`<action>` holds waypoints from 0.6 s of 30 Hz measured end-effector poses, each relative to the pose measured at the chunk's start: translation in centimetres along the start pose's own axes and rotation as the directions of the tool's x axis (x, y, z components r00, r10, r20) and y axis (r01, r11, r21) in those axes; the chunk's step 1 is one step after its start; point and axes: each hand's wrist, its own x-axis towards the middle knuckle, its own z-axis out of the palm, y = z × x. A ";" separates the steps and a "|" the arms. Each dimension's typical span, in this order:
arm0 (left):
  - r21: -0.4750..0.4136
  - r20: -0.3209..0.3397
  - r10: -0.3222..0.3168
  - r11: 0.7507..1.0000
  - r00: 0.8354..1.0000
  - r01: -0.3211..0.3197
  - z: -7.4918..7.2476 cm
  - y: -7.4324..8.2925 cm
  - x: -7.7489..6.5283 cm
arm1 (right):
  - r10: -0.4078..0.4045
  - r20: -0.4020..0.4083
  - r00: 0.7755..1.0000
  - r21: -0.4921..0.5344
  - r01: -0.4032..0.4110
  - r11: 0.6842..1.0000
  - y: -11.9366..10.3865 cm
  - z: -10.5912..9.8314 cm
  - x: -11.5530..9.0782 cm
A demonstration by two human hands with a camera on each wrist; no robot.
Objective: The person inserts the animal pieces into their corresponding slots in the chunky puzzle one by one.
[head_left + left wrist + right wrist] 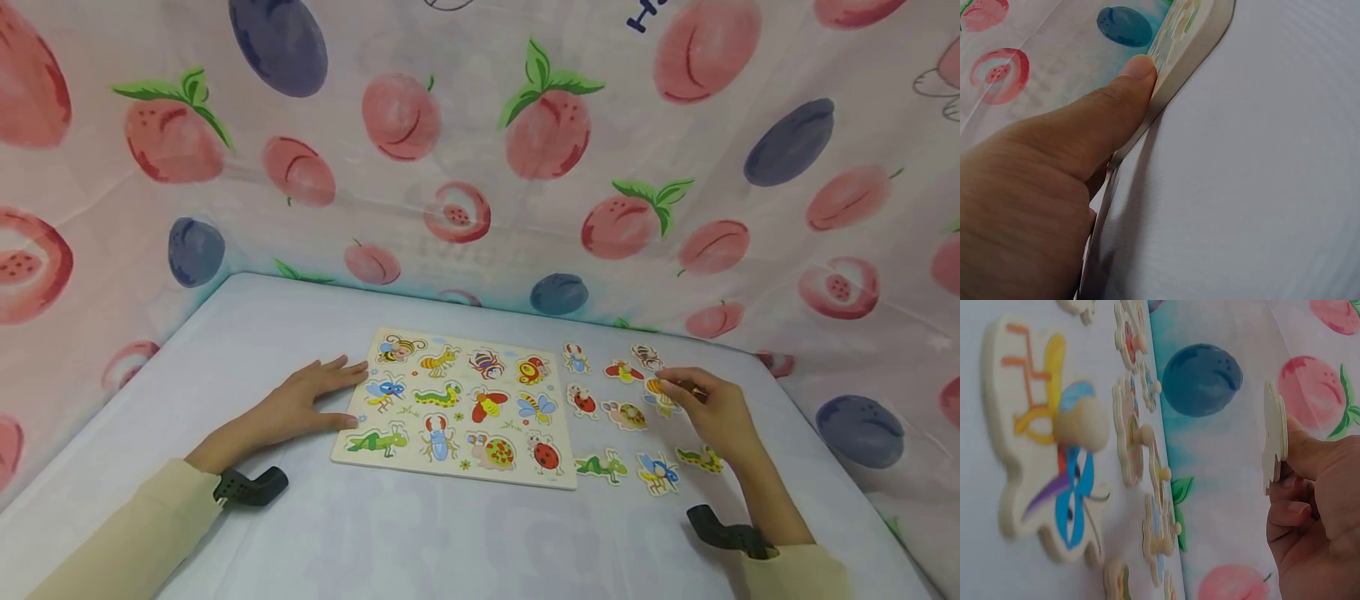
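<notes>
A wooden insect puzzle board (420, 465) lies flat on the table, printed with rows of coloured bugs. The left hand (300, 400) rests at its left edge with fingers spread; in the left wrist view the thumb (1138, 69) touches the board's rim. Over the loose pieces at the right, the right hand (716, 412) pinches a thin puzzle piece (1274, 437), seen edge-on in the right wrist view. From the head view this piece shows yellow and orange, overlapping a blue-winged piece (664, 408). Close to that hand lie a spider piece (647, 357) and a caterpillar piece (699, 459).
Other knobbed pieces lie right of the board: a stag beetle (576, 358), a red-winged bug (624, 372), a ladybug (582, 401), a snail (625, 415), a grasshopper (601, 467) and a mosquito (657, 473). A fruit-print curtain (480, 125) stands behind the white-covered table (420, 542).
</notes>
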 end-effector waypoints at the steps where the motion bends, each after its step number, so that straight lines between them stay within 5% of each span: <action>1: 0.000 0.000 0.000 1.000 1.000 0.000 0.0 0.0 0.0 | -0.003 -0.002 1.000 0.017 0.003 1.000 -0.1 0.1 0.1; 18: 0.007 0.003 -0.007 1.000 1.000 0.007 0.0 -0.2 0.0 | -0.125 0.041 0.991 0.101 0.121 0.988 -3.3 3.3 3.1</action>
